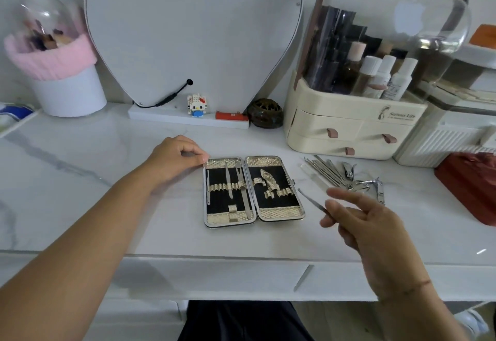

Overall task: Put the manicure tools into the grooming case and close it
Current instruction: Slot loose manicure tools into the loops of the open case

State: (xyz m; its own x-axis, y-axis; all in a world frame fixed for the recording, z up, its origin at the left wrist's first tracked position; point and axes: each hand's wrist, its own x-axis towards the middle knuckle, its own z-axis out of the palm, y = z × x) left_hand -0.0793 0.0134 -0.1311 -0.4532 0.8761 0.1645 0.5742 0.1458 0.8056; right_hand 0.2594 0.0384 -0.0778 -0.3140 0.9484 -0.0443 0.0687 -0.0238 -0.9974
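Steel pick (312,201) pinched in right hand (359,222), at case's (279,214) 3 o'clock, ready for slotting. Left hand (174,155), fingers curled, grips its 11 o'clock corner, likely steadying.

White marble-veined tabletop (107,152). Heart-shaped mirror (193,31), rear centre. Cream cosmetics organiser (357,117), clear lid, right. Block-built cat figure (196,104); brown openwork ornament (265,113); pink-cuffed white pot (69,90), left.

Grooming case (253,191): open flat on the bench (107,219), middle; three tools in its left half, one in its right.
Loose tools (346,176): heaped right of the case.
Organiser (349,125): behind the heap.
Mirror (193,31): behind the case.
Left hand (174,156): at the case's far-left corner.
Right hand (359,222): front-right of the case, pinching a thin tool (312,201).
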